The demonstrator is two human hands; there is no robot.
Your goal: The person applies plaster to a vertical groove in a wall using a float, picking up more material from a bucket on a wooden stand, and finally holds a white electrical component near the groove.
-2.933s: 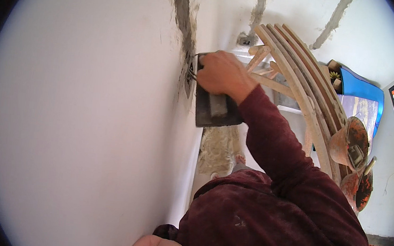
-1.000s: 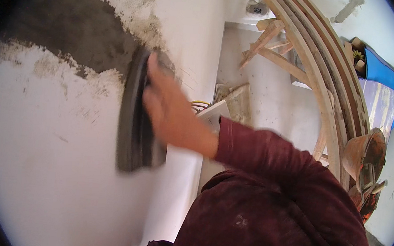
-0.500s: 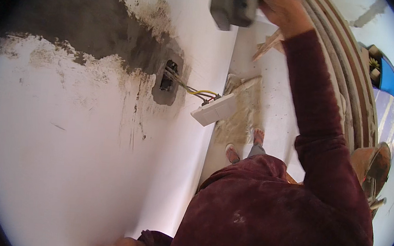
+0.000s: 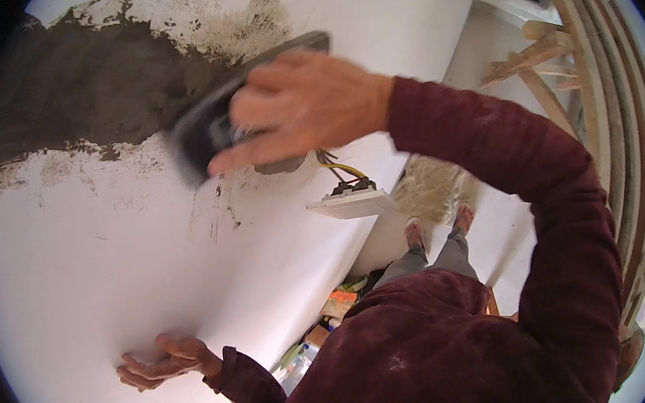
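My right hand (image 4: 300, 106) grips a dark plastering float (image 4: 199, 129), blurred by motion, against or close to the wall. The float lies tilted over the right end of a band of grey mortar (image 4: 93, 78) on the white wall (image 4: 98, 273). Lower down, my left hand (image 4: 171, 359) is open, fingers spread, at the wall's surface; whether it presses there I cannot tell. Just right of the float, a white switch plate (image 4: 353, 203) hangs off the wall by its wires (image 4: 335, 168). My right hand and the float hide most of the wall opening behind them.
Curved wooden planks (image 4: 620, 98) stand along the right, with rough timber pieces (image 4: 530, 58) beside them. A mortar-stained sheet (image 4: 432, 189) lies on the floor beyond my feet (image 4: 462, 217). Assorted items (image 4: 338, 304) sit at the wall's foot.
My right hand has brought the float from the top of the view down and left to the mortar band. My left hand has come further into view at the wall.
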